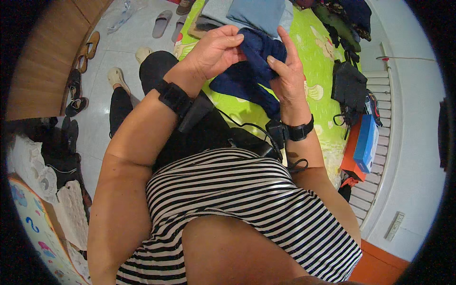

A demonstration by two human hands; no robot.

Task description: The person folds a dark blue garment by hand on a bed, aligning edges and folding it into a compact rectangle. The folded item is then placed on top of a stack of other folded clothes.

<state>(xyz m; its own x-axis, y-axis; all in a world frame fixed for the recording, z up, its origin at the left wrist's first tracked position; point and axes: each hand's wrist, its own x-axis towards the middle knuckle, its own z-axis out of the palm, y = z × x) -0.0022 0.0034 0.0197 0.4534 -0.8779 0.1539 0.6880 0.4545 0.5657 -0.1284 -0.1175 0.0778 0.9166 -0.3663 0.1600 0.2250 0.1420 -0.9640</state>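
Note:
Both of my hands are raised over the bed and hold a dark navy cloth garment (259,50) between them; its exact kind is bunched out of sight. My left hand (219,51) pinches its upper left edge between thumb and fingers. On the other side, my right hand (290,78) grips the fabric with the thumb in front and the index finger pointing up. The lower part of the cloth hangs down onto a bright green patterned bedspread (311,66). Just beyond my hands lies a stack of folded clothes, with a light blue piece (256,16) on top.
Dark clothes (342,19) are piled at the far right of the bed. A black bag (349,85) and a blue box (366,142) stand by the white radiator (377,190). Slippers (162,23) and other shoes (92,45) lie on the tiled floor at left. A black cable (251,126) crosses my lap.

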